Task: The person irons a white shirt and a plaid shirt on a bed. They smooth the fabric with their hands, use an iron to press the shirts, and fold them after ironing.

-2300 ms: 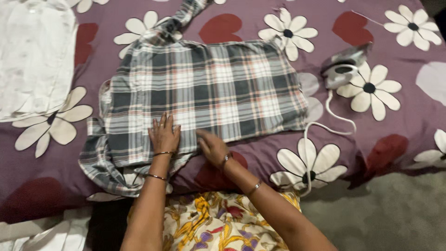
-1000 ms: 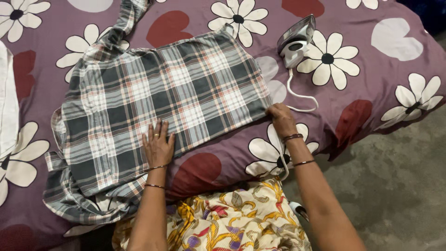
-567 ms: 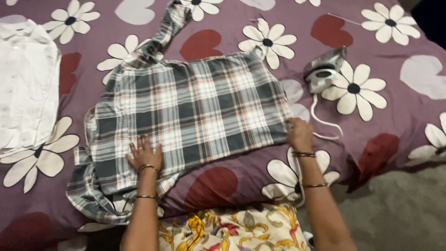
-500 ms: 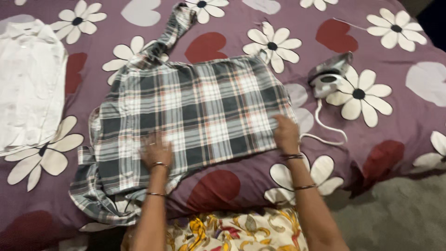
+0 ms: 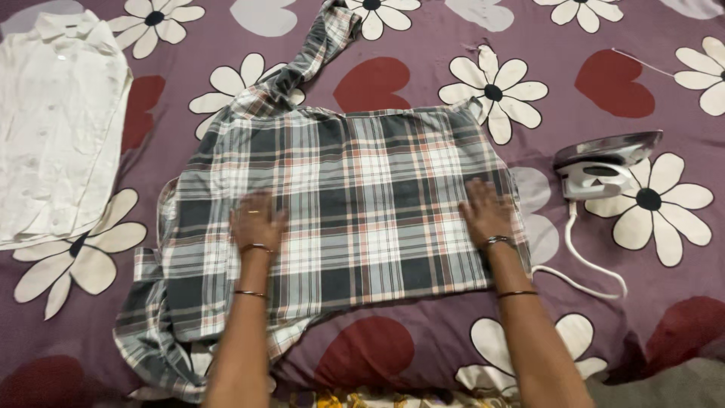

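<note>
Plaid shirt point(image 5: 355, 204) under (flat) hands

We get soft, even indoor light, moderately bright, no hard glare. Faint shadows sit under both forearms & beneath the iron point(image 5: 604, 162) at right. Left hand point(image 5: 255, 221) and right hand point(image 5: 485, 211) look smeared w/ motion blur; the plaid shirt point(image 5: 355, 219) stays fairly sharp. Near edge darkens a bit; white shirt point(image 5: 57, 121) far left looks slightly washed out.
</note>
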